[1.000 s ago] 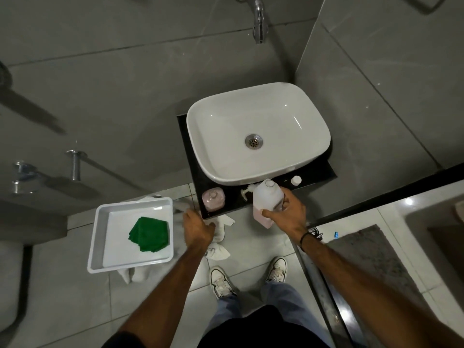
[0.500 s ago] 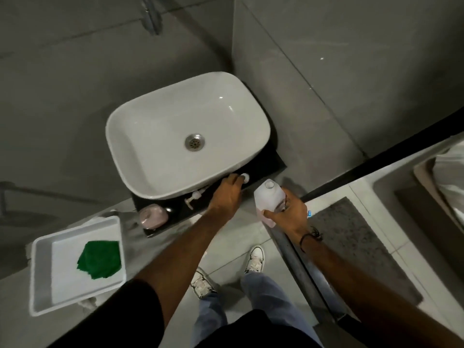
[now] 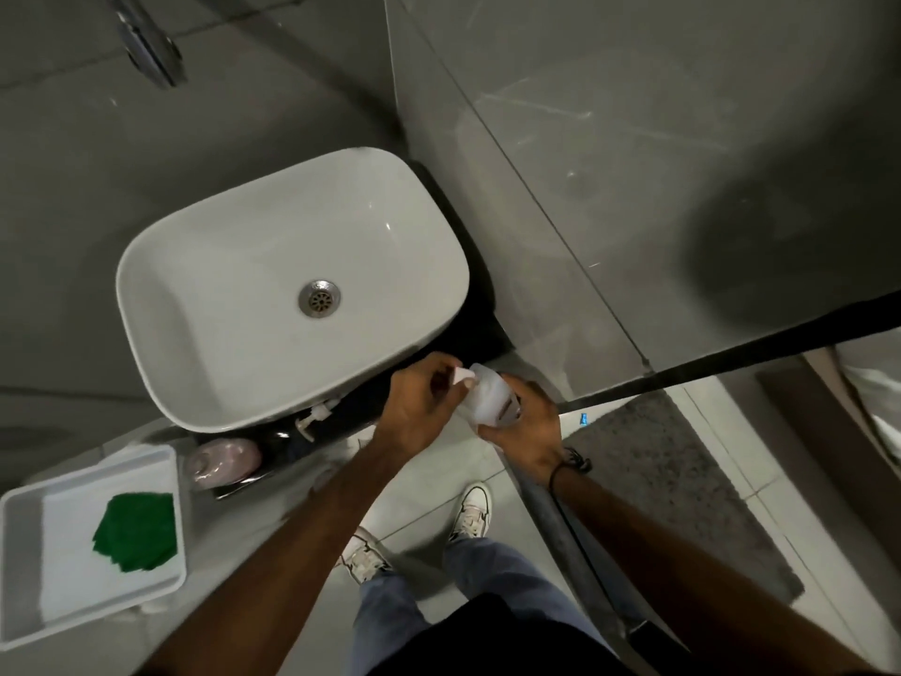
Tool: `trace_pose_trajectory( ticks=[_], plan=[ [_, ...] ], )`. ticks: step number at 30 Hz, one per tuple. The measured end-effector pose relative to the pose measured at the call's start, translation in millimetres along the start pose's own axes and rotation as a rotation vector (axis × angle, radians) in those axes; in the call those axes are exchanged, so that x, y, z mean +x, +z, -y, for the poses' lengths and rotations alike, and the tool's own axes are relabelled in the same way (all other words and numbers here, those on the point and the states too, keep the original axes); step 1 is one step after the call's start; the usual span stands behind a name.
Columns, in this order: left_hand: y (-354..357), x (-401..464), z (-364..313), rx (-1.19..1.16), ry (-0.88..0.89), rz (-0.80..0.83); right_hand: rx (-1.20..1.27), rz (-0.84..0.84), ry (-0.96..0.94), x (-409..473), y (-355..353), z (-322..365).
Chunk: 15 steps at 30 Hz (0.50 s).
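- Right hand (image 3: 529,431) grips the bottle (image 3: 490,404), tilted, just off the sink's (image 3: 146,334) front corner, which steadies it.
- Left hand (image 3: 419,402) pinches the cap (image 3: 460,375) at the bottle's mouth, probably to screw it on.

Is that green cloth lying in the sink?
No, the cloth lies in the white tray, which sits apart from the sink, to its left.

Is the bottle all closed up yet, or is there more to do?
Nearly. The right hand holds the bottle up; the left hand pinches the cap at its mouth. Twisting it tight seems left; the green cloth lies in the tray.
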<state>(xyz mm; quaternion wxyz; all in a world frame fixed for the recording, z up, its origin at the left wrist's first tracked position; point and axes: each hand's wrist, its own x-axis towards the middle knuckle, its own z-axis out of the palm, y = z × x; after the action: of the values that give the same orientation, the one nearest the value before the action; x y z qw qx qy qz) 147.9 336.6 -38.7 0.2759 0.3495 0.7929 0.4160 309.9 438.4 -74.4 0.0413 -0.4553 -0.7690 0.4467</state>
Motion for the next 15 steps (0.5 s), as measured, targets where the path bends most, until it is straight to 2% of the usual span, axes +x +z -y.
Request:
trace_pose_trajectory(
  ticks=[2,8,12,15],
  plan=[
    [-5.1,0.4,-8.8,0.101,0.098,0.026,-0.023,0.035,-0.031,3.7,-2.6,0.2],
    [-17.2,16.1,-26.1,0.488,0.155,0.115,-0.218,0.072,-0.134,15.6,-7.4,6.9],
    [-31.7,22.6,-26.8,0.377,0.322,0.226,-0.199,0.059,-0.153,21.6,-7.1,7.5],
    [-36.8,21.3,-22.0,0.296,0.377,0.249,-0.220,0.052,-0.186,19.5,-9.5,6.5]
  ],
)
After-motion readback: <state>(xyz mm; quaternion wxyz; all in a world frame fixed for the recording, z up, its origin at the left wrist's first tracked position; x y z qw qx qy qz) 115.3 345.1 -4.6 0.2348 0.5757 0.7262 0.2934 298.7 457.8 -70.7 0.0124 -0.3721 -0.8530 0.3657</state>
